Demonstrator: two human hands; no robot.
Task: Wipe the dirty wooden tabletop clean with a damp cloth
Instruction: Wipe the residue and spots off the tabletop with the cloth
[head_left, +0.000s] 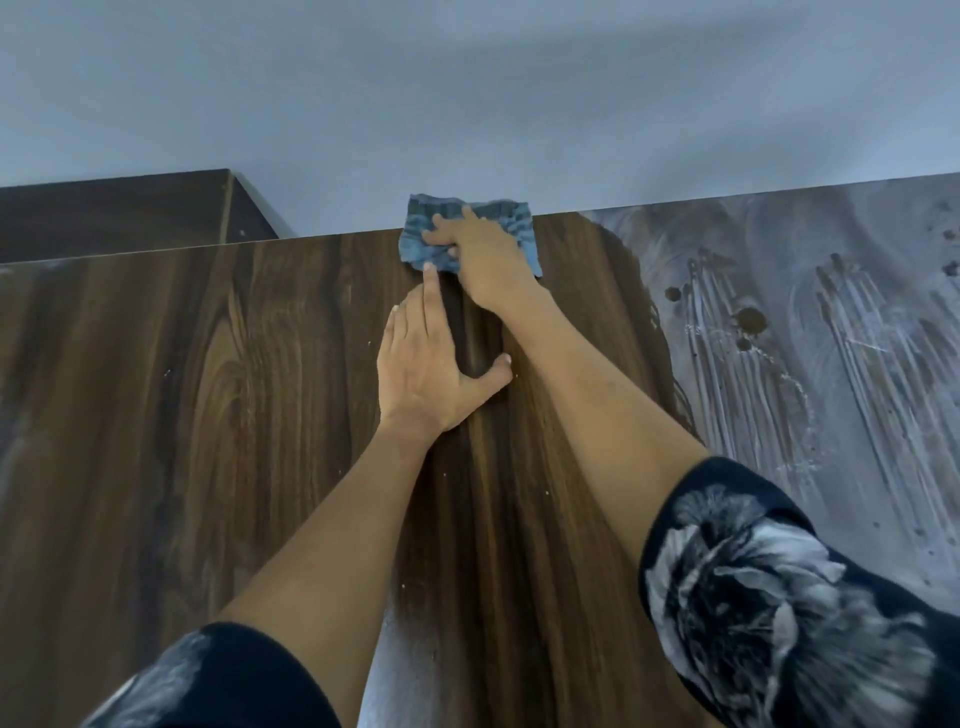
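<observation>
The dark wooden tabletop (208, 395) fills the lower view. A crumpled blue-grey cloth (415, 234) lies at its far edge against the wall. My right hand (483, 260) presses down on the cloth, fingers gripping its folds. My left hand (426, 364) lies flat on the wood just in front of the cloth, fingers spread, its fingertip touching the cloth's near edge. The right part of the tabletop (831, 353) is coated in whitish-grey smeared dust with dark spots; the middle and left show bare dark grain.
A pale grey wall (467, 104) rises directly behind the table's far edge. A second dark wooden surface (114, 213) sits lower at the back left. Tiny white specks dot the wood near my arms.
</observation>
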